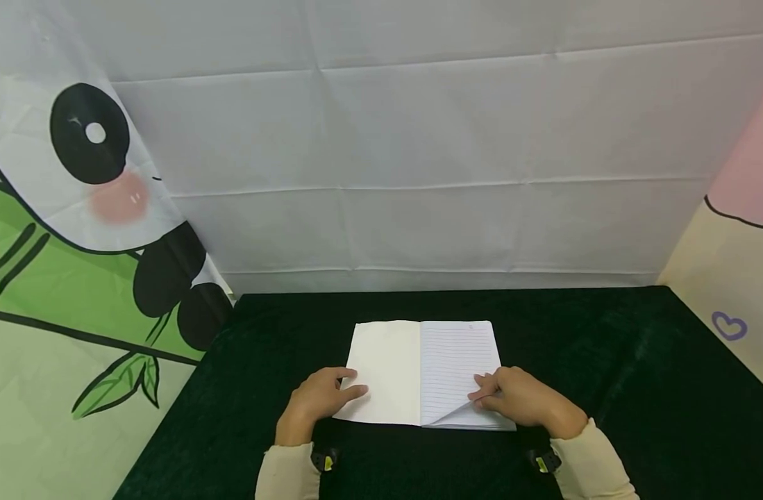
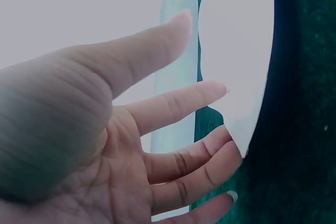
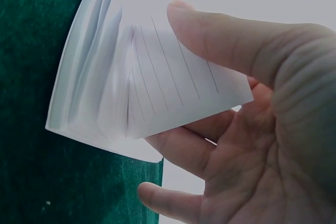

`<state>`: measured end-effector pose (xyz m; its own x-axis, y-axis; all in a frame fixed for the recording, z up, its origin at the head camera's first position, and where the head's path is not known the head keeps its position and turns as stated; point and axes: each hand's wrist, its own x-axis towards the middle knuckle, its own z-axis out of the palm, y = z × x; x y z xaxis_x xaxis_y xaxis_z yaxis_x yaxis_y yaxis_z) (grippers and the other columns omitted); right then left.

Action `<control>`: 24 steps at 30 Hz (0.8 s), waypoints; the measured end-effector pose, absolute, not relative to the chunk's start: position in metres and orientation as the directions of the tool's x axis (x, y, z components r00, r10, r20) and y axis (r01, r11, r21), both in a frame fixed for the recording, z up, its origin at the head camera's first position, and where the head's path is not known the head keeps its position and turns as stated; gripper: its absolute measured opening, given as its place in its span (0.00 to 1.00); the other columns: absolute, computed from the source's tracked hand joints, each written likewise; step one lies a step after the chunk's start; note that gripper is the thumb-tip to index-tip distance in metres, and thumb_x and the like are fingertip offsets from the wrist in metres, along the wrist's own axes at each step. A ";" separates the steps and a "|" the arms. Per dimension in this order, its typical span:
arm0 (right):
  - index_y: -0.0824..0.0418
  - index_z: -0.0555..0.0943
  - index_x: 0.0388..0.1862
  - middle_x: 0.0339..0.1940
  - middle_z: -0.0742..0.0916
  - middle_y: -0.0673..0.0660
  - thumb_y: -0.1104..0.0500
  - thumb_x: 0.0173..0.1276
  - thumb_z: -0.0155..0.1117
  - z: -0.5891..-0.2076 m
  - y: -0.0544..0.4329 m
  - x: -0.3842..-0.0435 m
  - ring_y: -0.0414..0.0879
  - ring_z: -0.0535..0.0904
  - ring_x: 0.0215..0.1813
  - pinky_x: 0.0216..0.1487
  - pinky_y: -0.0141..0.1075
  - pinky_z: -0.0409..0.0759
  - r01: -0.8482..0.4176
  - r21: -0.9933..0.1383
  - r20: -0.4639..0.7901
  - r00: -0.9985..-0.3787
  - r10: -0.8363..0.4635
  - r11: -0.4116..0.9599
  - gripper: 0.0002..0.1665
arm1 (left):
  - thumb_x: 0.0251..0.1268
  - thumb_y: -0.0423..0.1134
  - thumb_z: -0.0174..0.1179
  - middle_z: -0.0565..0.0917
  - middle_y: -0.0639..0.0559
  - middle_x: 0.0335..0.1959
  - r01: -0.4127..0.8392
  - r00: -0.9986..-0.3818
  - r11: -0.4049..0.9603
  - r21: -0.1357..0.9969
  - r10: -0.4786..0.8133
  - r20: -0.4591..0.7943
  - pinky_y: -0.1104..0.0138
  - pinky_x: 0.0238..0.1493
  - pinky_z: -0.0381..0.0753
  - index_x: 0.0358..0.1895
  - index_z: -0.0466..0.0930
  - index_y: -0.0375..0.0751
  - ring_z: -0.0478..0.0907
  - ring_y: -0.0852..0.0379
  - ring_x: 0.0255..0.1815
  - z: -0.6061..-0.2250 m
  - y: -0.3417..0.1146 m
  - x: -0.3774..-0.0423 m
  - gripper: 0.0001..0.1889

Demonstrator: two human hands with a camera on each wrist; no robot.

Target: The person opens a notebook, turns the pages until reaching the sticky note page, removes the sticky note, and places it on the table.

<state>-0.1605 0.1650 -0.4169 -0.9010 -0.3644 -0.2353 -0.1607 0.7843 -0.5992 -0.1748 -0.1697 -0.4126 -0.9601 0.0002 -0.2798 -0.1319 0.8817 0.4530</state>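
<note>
Two hands of mine are working at one open notebook [image 1: 387,399]. With my right hand [image 1: 521,399] I am pinching the near corner of a lined page [image 1: 457,354], thumb lying on top and fingers bending beneath, so the corner is standing up off the sheets [image 3: 81,77] under it. My left hand [image 1: 319,399] is gripping nothing: its fingers are spreading loosely at the outer edge of the blank page [image 1: 387,354], fingertips touching that edge and thumb reaching over it. The notebook is lying between both hands, on the surface [image 1: 281,333] with its dark green cloth [image 1: 581,333]. Just behind my hands, pale sleeves [image 1: 287,473] are covering my arms, a small dark device [image 1: 325,460] sitting by each wrist. Well beyond my hands a white sheet [image 1: 418,139] is hanging; left of my left hand a cartoon panel [image 1: 37,389] is showing a large black eye, and right of my right hand a cream panel [image 1: 750,278] is bearing a purple heart [image 1: 743,332].
</note>
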 end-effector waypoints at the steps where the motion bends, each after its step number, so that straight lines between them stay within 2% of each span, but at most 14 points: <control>1: 0.50 0.91 0.42 0.66 0.82 0.62 0.58 0.68 0.68 -0.417 0.165 -0.160 0.63 0.73 0.73 0.74 0.61 0.65 -0.163 -0.599 -0.234 -0.901 -0.366 0.784 0.08 | 0.64 0.55 0.66 0.84 0.42 0.53 -0.131 -0.960 0.881 0.455 0.002 -0.280 0.48 0.51 0.80 0.61 0.82 0.47 0.77 0.50 0.45 -0.413 -0.169 -0.175 0.25; 3: 0.50 0.91 0.42 0.66 0.82 0.62 0.58 0.68 0.67 -0.416 0.165 -0.160 0.63 0.73 0.73 0.74 0.61 0.66 -0.165 -0.598 -0.235 -0.900 -0.368 0.784 0.08 | 0.65 0.55 0.65 0.83 0.40 0.57 -0.131 -0.959 0.879 0.458 0.006 -0.285 0.45 0.57 0.79 0.61 0.82 0.47 0.78 0.48 0.49 -0.414 -0.169 -0.175 0.25; 6: 0.50 0.91 0.42 0.66 0.83 0.62 0.57 0.68 0.67 -0.416 0.165 -0.160 0.62 0.73 0.73 0.73 0.61 0.66 -0.168 -0.596 -0.233 -0.900 -0.369 0.785 0.08 | 0.66 0.55 0.64 0.82 0.38 0.60 -0.128 -0.958 0.877 0.463 0.011 -0.286 0.43 0.60 0.78 0.61 0.81 0.46 0.79 0.46 0.53 -0.415 -0.170 -0.175 0.25; 13: 0.49 0.91 0.42 0.66 0.83 0.62 0.57 0.68 0.68 -0.417 0.164 -0.160 0.62 0.73 0.73 0.74 0.60 0.66 -0.164 -0.591 -0.234 -0.902 -0.362 0.790 0.08 | 0.67 0.52 0.64 0.80 0.40 0.50 -0.098 -0.960 0.894 0.438 0.032 -0.278 0.53 0.43 0.82 0.62 0.81 0.44 0.75 0.51 0.41 -0.413 -0.166 -0.175 0.25; 19: 0.51 0.91 0.41 0.65 0.83 0.62 0.58 0.68 0.68 -0.417 0.163 -0.159 0.62 0.73 0.73 0.73 0.60 0.66 -0.162 -0.592 -0.228 -0.906 -0.357 0.789 0.08 | 0.68 0.52 0.63 0.85 0.42 0.49 -0.081 -0.962 0.896 0.436 0.045 -0.271 0.52 0.45 0.83 0.62 0.80 0.40 0.77 0.52 0.39 -0.409 -0.159 -0.172 0.26; 24: 0.50 0.91 0.41 0.64 0.83 0.62 0.58 0.68 0.68 -0.417 0.162 -0.158 0.62 0.73 0.73 0.73 0.60 0.66 -0.155 -0.600 -0.229 -0.907 -0.354 0.785 0.07 | 0.67 0.54 0.63 0.85 0.43 0.48 -0.087 -0.965 0.906 0.414 0.026 -0.260 0.49 0.48 0.82 0.63 0.78 0.41 0.78 0.52 0.40 -0.411 -0.156 -0.171 0.27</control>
<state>-0.1576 0.1624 -0.4174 -0.9070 -0.3537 -0.2287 -0.1548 0.7849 -0.6000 -0.1711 -0.1556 -0.4105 -0.9653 0.0262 -0.2598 -0.0868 0.9062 0.4138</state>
